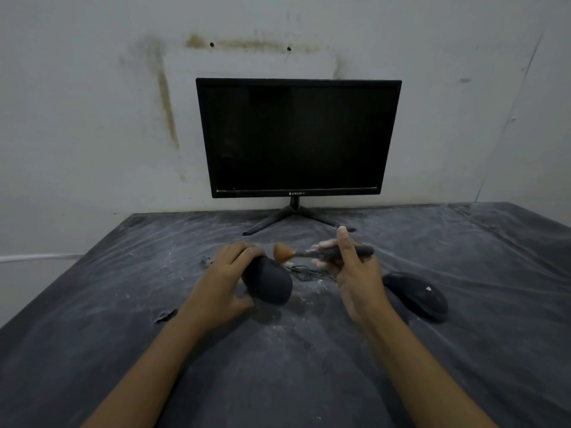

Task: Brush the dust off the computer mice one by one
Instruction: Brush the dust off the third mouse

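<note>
Left hand [228, 273] fingers curl round a smooth, rounded matte mouse [272, 285]; right hand [355, 273] fingers pinch a fluffy-bristled brush [282, 252], its handle apparently plastic.

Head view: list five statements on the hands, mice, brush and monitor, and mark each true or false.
1. The left hand grips a black mouse. True.
2. The right hand holds a cloth. False: it holds a brush with tan bristles.
3. A second mouse lies on the table, to the right of the right hand. True.
4. The monitor shows a bright picture. False: its screen is dark.
5. The bristles press on the second mouse. False: they are at the far end of the black mouse, well apart from the second mouse.
</note>
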